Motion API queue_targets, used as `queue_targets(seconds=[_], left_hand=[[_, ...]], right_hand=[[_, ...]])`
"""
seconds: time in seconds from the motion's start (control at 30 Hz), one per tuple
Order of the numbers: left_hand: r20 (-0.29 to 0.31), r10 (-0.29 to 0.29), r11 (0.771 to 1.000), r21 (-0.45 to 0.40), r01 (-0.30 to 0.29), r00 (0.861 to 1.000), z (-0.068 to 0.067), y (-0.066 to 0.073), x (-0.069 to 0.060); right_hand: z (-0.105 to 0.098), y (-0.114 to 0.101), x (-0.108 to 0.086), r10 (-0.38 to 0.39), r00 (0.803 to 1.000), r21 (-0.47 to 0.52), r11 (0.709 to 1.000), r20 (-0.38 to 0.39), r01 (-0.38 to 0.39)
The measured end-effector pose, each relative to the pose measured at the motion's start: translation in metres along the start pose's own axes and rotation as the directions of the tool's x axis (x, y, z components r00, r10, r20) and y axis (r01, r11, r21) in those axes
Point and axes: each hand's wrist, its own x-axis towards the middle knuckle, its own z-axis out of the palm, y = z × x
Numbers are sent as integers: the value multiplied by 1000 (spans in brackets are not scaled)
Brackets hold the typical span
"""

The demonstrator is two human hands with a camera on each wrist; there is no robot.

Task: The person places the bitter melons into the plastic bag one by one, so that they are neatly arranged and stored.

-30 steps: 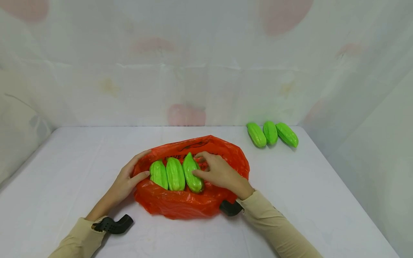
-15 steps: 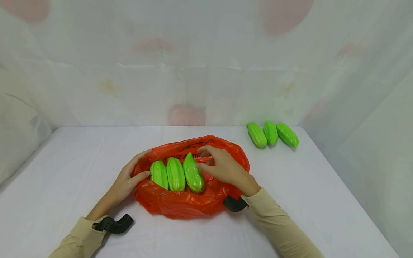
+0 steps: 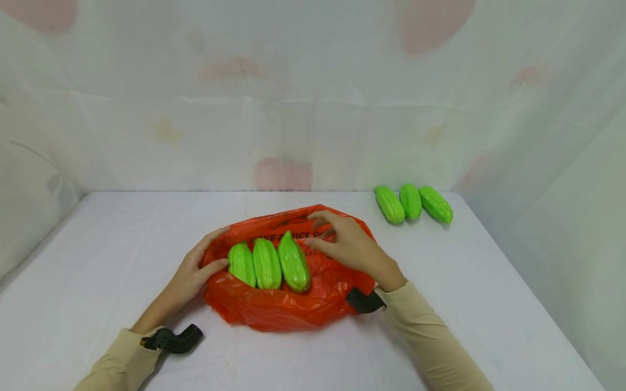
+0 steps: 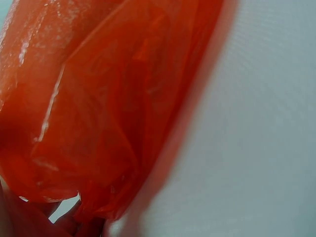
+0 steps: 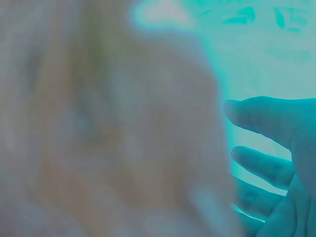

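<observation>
A red plastic bag (image 3: pixel 279 312) lies with its mouth spread wide, dark print showing on its inner back wall. Inside it, side by side, are three ribbed green gourds: a left one (image 3: pixel 242 265), a middle one (image 3: pixel 267 265) and a right one (image 3: pixel 294 266). At the bag's left rim my left hand (image 3: pixel 193 271) holds the plastic, thumb by the mouth. My right hand (image 3: pixel 352 244) hovers over the bag's right side, apart from the gourds, fingers loosely bent and holding nothing. In the left wrist view, red plastic (image 4: pixel 98 108) hides most of the left hand.
At the table's back right lie three more green gourds (image 3: pixel 389 205), close together. A white cloth (image 3: pixel 122 233) covers the table, and patterned curtains (image 3: pixel 313 136) stand behind and at both sides. Black wrist mounts (image 3: pixel 177 340) sit at both cuffs.
My right hand has let go of the rightmost gourd in the bag and moved up and to the right. The left hand and the bag stay nearly still.
</observation>
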Motion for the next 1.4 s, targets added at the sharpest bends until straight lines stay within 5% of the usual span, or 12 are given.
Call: queue_targets(seconds=[0.5,1.4], left_hand=[[4,6,1000,-7,-6,1000,0,0,0],[1,4,1000,-8,-4,1000,0,2,-1]], right_hand=[[-26,10,-2,-45,998,4,999,-45,46],[-58,43,-3,64,982,17,998,-177,-62]])
